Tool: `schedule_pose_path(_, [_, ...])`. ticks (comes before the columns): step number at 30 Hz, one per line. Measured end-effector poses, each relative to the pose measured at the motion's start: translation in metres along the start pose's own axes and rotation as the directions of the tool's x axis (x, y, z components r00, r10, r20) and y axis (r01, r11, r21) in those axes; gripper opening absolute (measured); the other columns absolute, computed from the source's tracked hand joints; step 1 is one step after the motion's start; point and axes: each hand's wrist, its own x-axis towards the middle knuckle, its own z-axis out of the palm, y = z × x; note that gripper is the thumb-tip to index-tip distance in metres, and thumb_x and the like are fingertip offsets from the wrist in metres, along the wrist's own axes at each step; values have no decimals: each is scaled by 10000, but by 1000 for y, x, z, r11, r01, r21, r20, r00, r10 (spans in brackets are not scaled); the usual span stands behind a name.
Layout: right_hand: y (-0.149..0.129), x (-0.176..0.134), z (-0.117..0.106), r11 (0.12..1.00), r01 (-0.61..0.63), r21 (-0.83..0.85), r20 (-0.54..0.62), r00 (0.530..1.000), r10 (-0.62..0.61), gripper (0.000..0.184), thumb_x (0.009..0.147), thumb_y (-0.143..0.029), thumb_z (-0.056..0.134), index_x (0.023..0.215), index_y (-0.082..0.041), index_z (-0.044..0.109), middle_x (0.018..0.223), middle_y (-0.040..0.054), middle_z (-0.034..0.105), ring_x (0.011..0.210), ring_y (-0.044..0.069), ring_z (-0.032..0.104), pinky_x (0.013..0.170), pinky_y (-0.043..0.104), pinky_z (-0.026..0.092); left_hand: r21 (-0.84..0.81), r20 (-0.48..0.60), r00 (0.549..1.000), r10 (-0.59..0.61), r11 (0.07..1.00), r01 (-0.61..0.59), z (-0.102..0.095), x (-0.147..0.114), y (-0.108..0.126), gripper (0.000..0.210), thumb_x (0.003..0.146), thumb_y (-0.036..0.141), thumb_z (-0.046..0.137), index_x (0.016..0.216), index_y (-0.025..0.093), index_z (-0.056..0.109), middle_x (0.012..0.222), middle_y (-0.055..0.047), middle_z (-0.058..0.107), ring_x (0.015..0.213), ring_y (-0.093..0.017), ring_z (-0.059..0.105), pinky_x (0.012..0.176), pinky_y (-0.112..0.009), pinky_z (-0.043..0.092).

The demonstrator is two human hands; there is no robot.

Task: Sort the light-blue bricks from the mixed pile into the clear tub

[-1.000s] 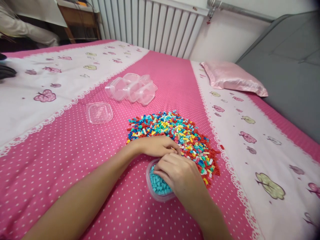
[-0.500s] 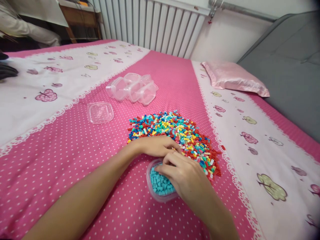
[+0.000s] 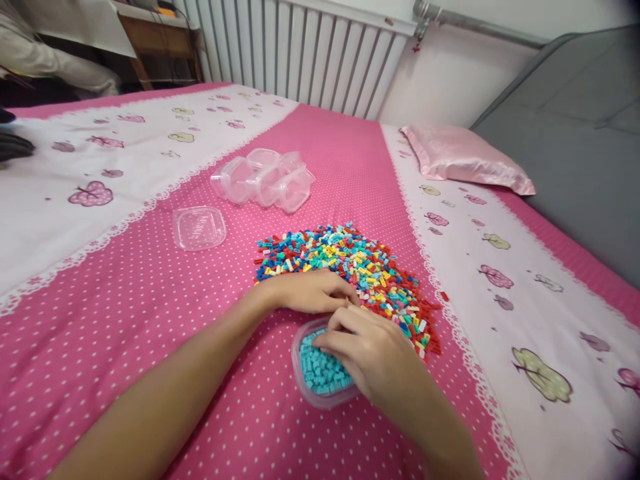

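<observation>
A heap of small multicoloured toy bricks (image 3: 373,267) lies on the pink dotted bedspread. At its near edge my left hand (image 3: 315,291) is closed, fingers curled down; whatever they hold is hidden. My right hand (image 3: 373,347) is bent over a clear plastic tub (image 3: 299,383), its thumb and fingers drawn together close to my left fingertips. I cannot make out what is between them. Light-blue bricks (image 3: 320,370) fill much of the tub, and my right hand covers its right side.
Several clear plastic tubs (image 3: 265,180) stand grouped beyond the heap. A clear lid (image 3: 200,229) lies to their left. One red brick (image 3: 445,296) sits apart at right. Farther off are a pink pillow (image 3: 465,160), a radiator (image 3: 300,57) and a person's leg (image 3: 75,67).
Both hands stay in almost the same place, with only a slight shift of my right thumb over the tub. The whole view has moved a little.
</observation>
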Motion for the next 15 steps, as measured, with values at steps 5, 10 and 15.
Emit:
schedule_pose_path(5, [18, -7, -23, 959, -109, 263, -101, 985, 139, 184, 983, -147, 561, 971, -224, 728, 916, 10, 673, 850, 158, 627, 766, 272, 458, 173, -230, 970, -78, 978, 120, -16, -13, -5, 248, 962, 203, 476, 1022, 166, 714, 900, -18, 739, 770, -136, 652, 729, -220, 482])
schedule_pose_path(10, [56, -14, -25, 926, -274, 260, -261, 903, 340, 169, 983, -221, 563, 964, -232, 731, 938, 19, 698, 878, 175, 642, 791, 286, 463, 342, -576, 807, -132, 857, 384, -25, -22, -25, 220, 893, 172, 503, 991, 149, 699, 932, -86, 699, 844, -223, 622, 781, -328, 455])
schedule_pose_path(15, [82, -17, -15, 888, -383, 254, -314, 835, 451, 191, 968, -288, 551, 933, -216, 724, 919, 37, 705, 805, 199, 638, 729, 313, 460, 434, -624, 778, -75, 794, 425, -23, -22, -32, 177, 853, 116, 551, 944, 162, 696, 904, -71, 694, 861, -235, 615, 824, -354, 457])
